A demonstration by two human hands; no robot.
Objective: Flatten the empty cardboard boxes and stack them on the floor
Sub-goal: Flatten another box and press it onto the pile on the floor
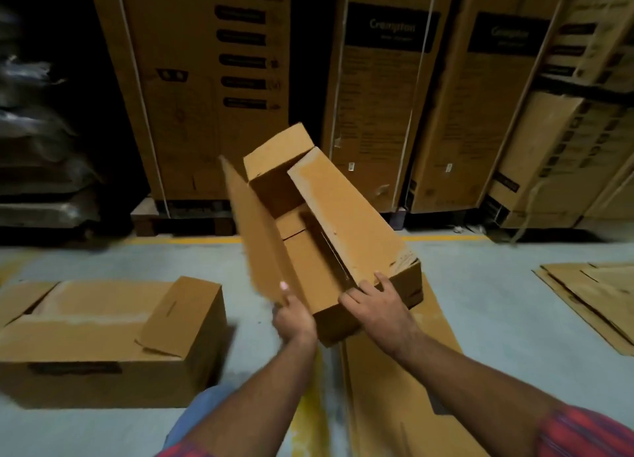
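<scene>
A person is standing over a grey warehouse floor [497,319], holding an open cardboard box [329,250] tilted in mid-air at waist level. The left hand [291,314] is pinching the near corner of a long flap that stands upright. The right hand [372,300] is resting with fingers spread along the box's near rim. The box could slip or twist loose, since only one corner is truly gripped. It looks worn, plain brown, empty, its flaps splayed open. Beneath it a flattened sheet [394,388] is lying on the floor. To the left another unflattened box [103,336] is sitting. Further right, flattened boxes [590,298] are lying stacked. Behind, tall printed cartons [377,96] are lining the wall.
</scene>
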